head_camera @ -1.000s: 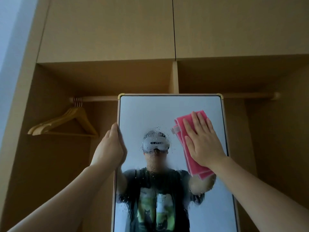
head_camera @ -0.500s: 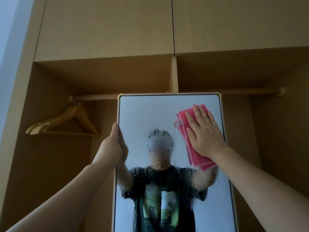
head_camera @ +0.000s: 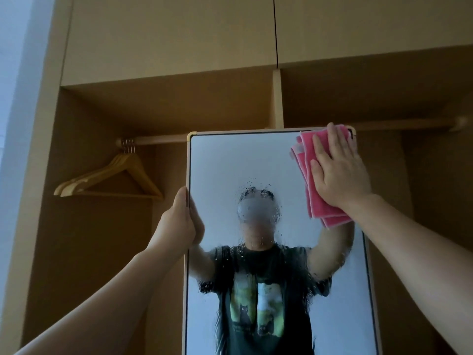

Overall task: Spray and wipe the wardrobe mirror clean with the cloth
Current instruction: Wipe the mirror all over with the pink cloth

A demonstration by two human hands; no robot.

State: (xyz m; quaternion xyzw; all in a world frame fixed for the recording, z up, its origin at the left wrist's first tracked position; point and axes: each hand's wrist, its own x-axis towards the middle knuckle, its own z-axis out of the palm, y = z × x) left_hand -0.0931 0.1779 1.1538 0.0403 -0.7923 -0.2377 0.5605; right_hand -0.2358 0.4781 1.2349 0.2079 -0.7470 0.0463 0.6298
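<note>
Hangers (head_camera: 110,178) hung on the rail, clear of the work. Left hand (head_camera: 179,221) clasped the mirror (head_camera: 245,162) frame's left edge, presumably steadying it. Right hand (head_camera: 337,170), fingers spread flat, pressed the folded pink cloth (head_camera: 307,149) against the top-right corner, where droplets below awaited wiping.

The tall rectangular mirror with pale frame (head_camera: 256,160) is cut off by the bottom picture edge. Its top-right corner is covered by the folded pink cloth (head_camera: 311,175) and the flat right hand (head_camera: 340,172). Droplets blur the mirror's centre. The left hand (head_camera: 176,224) hides part of the mirror's left edge.
</note>
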